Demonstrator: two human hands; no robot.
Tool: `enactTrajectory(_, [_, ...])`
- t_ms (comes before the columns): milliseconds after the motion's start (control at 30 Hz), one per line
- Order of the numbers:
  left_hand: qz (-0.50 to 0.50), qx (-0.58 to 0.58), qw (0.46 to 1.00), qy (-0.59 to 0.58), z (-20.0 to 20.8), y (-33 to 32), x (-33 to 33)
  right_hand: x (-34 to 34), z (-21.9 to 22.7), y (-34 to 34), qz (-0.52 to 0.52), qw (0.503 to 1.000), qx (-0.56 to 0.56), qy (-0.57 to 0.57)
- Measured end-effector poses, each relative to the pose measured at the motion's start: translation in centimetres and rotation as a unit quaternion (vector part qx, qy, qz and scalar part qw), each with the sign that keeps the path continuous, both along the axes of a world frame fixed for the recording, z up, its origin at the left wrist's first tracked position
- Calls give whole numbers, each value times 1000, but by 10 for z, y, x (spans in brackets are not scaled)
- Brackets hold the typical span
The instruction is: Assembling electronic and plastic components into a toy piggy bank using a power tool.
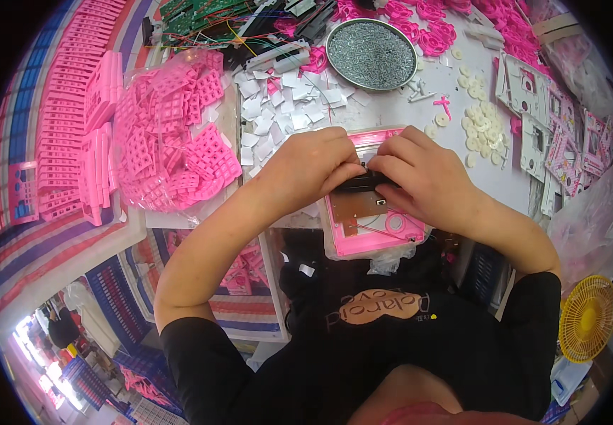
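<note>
A pink plastic housing (373, 237) lies open on the white table in front of me, with a brown circuit board (354, 207) inside it. My left hand (313, 166) and my right hand (419, 177) meet over its upper half. Both pinch a small black part (363, 183) between their fingertips, pressed against the housing. The top of the housing is hidden under my hands.
A round metal dish of screws (371, 54) stands behind. White squares (278, 106) lie scattered nearby, a bag of pink grid pieces (172, 134) sits left, pink frames (72, 120) farther left, white discs (482, 124) and white-pink panels (533, 120) right. A yellow fan (588, 319) stands low right.
</note>
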State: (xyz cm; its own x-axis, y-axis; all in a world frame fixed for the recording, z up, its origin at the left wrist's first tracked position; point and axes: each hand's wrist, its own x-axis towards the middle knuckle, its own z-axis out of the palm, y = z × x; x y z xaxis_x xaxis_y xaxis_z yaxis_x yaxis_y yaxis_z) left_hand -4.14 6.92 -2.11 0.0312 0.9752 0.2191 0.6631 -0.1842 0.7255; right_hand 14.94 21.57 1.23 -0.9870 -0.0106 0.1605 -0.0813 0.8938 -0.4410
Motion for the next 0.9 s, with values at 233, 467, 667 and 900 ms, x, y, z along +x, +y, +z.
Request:
enactTrajectory(233, [-20, 15, 999, -23, 0, -2, 0, -2, 1, 1, -1, 1000, -15, 14])
enactTrajectory(467, [18, -71, 997, -26, 6, 0, 1, 2, 1, -7, 22, 994, 109, 24])
enactTrajectory(667, [82, -258, 945, -186, 17, 8, 1, -4, 15, -10, 38, 990, 138, -1])
enactTrajectory(900, [63, -257, 949, -172, 12, 9, 2, 2, 6, -7, 67, 989, 118, 59])
